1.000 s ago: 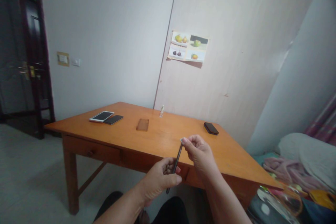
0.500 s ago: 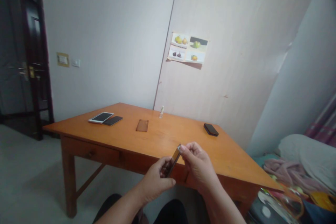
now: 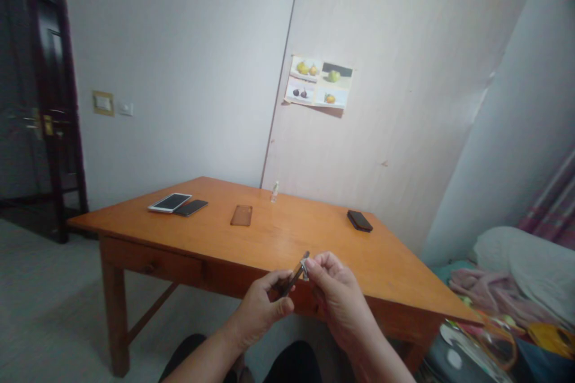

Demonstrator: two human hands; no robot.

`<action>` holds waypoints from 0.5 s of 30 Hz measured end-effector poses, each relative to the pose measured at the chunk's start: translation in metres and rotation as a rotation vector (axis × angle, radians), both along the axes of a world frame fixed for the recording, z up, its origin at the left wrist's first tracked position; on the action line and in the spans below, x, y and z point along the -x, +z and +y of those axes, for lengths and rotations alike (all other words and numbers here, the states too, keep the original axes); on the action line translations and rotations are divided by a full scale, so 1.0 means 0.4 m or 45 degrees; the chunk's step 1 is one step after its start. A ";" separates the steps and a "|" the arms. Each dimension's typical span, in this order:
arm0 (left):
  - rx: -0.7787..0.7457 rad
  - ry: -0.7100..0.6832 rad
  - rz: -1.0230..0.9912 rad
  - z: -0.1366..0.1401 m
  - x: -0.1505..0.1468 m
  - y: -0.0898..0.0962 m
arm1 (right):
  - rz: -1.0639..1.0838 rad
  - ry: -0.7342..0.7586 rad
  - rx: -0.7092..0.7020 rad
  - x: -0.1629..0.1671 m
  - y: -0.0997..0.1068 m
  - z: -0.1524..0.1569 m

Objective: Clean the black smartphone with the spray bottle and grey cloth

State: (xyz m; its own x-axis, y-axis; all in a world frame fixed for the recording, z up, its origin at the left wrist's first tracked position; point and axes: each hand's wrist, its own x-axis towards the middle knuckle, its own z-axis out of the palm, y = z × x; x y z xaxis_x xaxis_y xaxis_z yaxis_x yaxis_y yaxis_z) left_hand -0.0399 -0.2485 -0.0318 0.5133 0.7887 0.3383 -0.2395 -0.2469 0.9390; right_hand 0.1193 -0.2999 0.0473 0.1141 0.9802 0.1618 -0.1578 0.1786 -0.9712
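My left hand is closed around the lower end of a thin dark slab that looks like a phone, held tilted and nearly edge-on just in front of the table's near edge. My right hand is closed in a pinch at the slab's upper end. Between its thumb and fingers shows a small shiny, whitish piece, too small to name. A brown see-through phone case lies flat on the wooden table beyond my hands.
On the table's left lie a white-framed tablet and a dark phone, touching. A small clear bottle stands near the back edge. A dark wallet-like item rests at the right. Piled cloth lies right of the table.
The slab has turned, so its yellowish-brown face no longer shows. My right fingers have moved slightly down along its upper end, and the whitish piece shows more. The view has shifted slightly.
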 end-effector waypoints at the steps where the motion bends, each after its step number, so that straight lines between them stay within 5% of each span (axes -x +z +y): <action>1: -0.018 0.004 0.009 -0.001 0.001 0.002 | 0.003 0.003 -0.004 0.000 0.000 -0.001; 15: -0.125 -0.048 0.098 0.008 -0.032 -0.004 | 0.050 -0.108 -0.023 -0.038 0.008 -0.026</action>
State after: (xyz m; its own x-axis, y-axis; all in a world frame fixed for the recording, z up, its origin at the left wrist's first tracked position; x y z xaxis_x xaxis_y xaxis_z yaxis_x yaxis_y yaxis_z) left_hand -0.0270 -0.2452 -0.0333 0.5694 0.7333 0.3716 -0.1783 -0.3311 0.9266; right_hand 0.1345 -0.3102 0.0505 0.2034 0.9637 0.1728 -0.1791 0.2101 -0.9611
